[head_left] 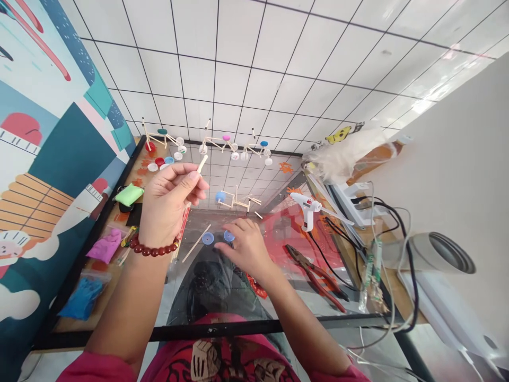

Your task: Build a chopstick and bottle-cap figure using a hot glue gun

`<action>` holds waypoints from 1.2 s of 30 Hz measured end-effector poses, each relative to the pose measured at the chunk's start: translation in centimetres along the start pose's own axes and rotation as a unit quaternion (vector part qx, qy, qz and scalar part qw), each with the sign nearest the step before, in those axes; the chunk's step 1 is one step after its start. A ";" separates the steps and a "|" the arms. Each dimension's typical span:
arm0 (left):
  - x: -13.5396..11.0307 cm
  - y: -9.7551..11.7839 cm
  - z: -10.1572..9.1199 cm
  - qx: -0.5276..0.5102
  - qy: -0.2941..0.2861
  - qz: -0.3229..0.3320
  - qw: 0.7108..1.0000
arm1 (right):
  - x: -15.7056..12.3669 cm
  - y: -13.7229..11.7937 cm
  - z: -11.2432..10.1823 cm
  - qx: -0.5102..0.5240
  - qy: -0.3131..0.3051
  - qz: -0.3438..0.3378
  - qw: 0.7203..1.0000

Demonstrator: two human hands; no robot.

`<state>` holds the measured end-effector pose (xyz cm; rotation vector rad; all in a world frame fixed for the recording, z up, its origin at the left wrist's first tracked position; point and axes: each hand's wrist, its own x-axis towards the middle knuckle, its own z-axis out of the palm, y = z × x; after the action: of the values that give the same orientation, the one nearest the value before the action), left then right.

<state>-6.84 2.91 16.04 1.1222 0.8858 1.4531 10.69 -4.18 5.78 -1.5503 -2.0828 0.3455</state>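
A short pale stick (202,163) points up from my left hand (169,196), pinched between thumb and fingers and raised over the glass tabletop. My right hand (248,246) is low over the glass, its thumb and fingers apart around a blue bottle cap (228,236); whether they touch it is unclear. Another blue bottle cap (208,239) lies just left of it, beside a long thin wooden stick (196,243). Beyond my right hand stands a small stick frame (237,201) with a light blue round piece (220,197) at one end.
Several stick-and-cap models (214,142) line the back edge. On the right are a white glue gun (307,208), red-handled pliers (318,273), cables (401,223) and a grey roll (429,252). Bags of green (129,194), pink (105,245) and blue clay-like material (81,297) lie left.
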 end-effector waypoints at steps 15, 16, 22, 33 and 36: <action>-1.7 1.3 -0.1 0.284 -0.089 0.096 0.950 | 1.3 0.2 -0.3 0.127 0.150 0.059 0.979; -1.8 0.8 0.2 0.315 -0.115 0.104 0.936 | 1.3 0.7 -1.2 0.137 0.189 0.063 0.970; -2.0 -2.0 2.5 0.391 -0.205 0.156 0.884 | 0.5 2.4 -3.6 0.116 0.290 0.053 0.949; -3.2 -4.1 4.4 0.369 -0.221 0.196 0.881 | -0.3 3.0 -3.5 0.187 0.291 0.058 0.937; -3.3 -4.2 4.5 0.375 -0.220 0.192 0.880 | -0.3 3.0 -3.4 0.191 0.295 0.056 0.934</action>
<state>-1.23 0.18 12.73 2.2162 0.9468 1.0689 15.09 -3.89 7.08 -1.3277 -1.3734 0.2618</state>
